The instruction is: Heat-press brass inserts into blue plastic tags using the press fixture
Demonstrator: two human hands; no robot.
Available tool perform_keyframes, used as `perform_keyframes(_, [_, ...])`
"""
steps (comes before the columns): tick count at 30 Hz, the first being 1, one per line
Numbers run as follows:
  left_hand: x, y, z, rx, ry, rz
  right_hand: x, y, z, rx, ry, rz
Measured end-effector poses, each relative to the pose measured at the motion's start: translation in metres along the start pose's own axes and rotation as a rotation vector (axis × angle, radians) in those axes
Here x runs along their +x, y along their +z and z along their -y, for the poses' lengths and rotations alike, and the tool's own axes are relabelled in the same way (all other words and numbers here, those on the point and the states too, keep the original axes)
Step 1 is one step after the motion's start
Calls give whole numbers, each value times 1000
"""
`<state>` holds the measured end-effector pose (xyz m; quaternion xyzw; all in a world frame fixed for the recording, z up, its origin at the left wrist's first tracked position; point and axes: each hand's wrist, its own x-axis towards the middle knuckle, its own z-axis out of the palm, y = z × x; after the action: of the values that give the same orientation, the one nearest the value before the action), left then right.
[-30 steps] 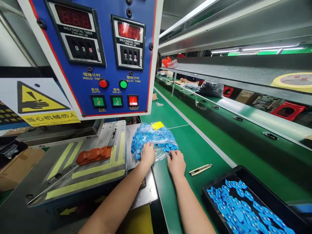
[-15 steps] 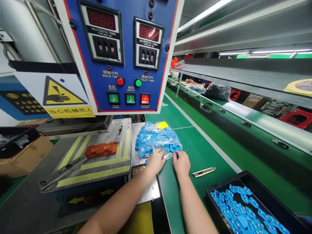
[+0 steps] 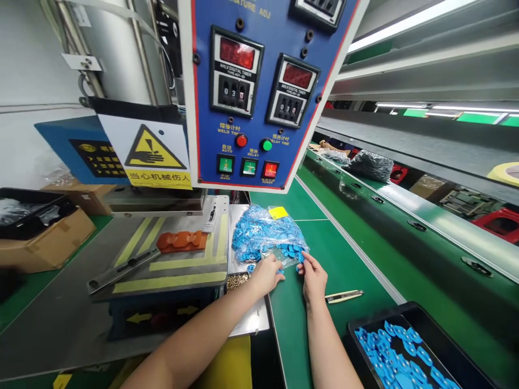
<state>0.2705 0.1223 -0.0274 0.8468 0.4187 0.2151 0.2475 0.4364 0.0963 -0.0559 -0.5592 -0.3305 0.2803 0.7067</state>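
A clear plastic bag (image 3: 267, 232) full of blue plastic parts lies on its side, with its mouth toward me and a yellow label (image 3: 278, 212) on top. My left hand (image 3: 267, 274) is at the left of the bag's mouth, its fingers bent together around something I cannot make out. At the right of the mouth, my right hand (image 3: 314, 275) pinches a small blue part (image 3: 300, 266) between thumb and fingers. An open box of small brass pieces (image 3: 237, 282) sits left of my left hand.
A machine with a blue control panel (image 3: 259, 97) stands ahead; its worktable holds an orange fixture (image 3: 182, 241). A cutter knife (image 3: 344, 296) lies right of my right hand. A black tray (image 3: 466, 351) of blue parts is at the lower right. A shelf (image 3: 425, 140) runs along the right.
The view has swung left, so the machine appears farther right. My right hand has drawn slightly back from the bag's mouth, and a blue part now shows at its fingertips.
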Motion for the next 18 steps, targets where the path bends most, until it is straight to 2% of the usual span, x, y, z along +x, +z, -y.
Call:
perform_keyframes(4, [-20, 1, -6, -136, 92, -100, 1, -3, 1, 77, 52, -10])
perform_keyframes(6, [-44, -6, -5, -219, 181, -152, 2, -4, 2, 93, 79, 16])
perform_keyframes(8, [-78, -23, 0, -265, 275, -201, 3, -3, 2, 101, 119, 67])
perform_keyframes(11, [-139, -71, 16, -191, 336, -256, 3, 5, 6, 100, 154, 117])
perform_keyframes(14, [-192, -136, 42, 9, 246, -300, -10, 23, 22, 1, 132, 210])
perform_keyframes(16, [-213, -177, 63, 149, 212, -345, -28, 43, 39, -130, 87, 325])
perform_keyframes(18, [-218, -210, 83, 271, 160, -395, -52, 72, 57, -242, 14, 452])
